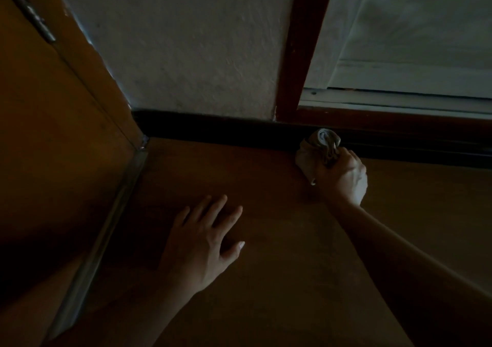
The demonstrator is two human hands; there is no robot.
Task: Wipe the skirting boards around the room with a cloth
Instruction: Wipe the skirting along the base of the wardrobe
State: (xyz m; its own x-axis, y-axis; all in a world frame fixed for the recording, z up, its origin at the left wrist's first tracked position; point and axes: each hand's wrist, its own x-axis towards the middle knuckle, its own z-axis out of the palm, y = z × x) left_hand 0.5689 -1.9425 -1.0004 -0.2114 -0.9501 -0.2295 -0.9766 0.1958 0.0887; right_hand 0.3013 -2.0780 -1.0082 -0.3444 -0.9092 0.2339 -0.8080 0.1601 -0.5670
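Forearms enter from the bottom edge, both cut off before the elbow. My left hand (202, 243) lies palm down on the brown floor (266, 181), all 5 fingers straight and spread, holding nothing. To its left, a pale metal strip (106, 227) runs along the foot of an orange-brown wooden panel (53, 133). Light is low and the lower left corner is nearly black, so I cannot tell whether the panel is a door or a cabinet side. A metal hinge (34, 14) sits on it near the top left, blurred.

Farther out, my right hand (343, 176) is curled into a fist round a bunched pale cloth (318, 147). The fingers are mostly hidden behind the back of the hand and the fabric; only the knuckles and 1 pale nail at the lower edge of the cloth show. The upper end of the cloth touches the dark skirting board (213, 128), just right of the foot of a red-brown upright (300, 40).

The skirting board runs from the left corner to the right edge, its face too dark to show detail. Above it stands a textured grey-white wall (199, 54). Right of the upright is a pale pane (412, 27) over a pale rail; what lies behind it is unclear.
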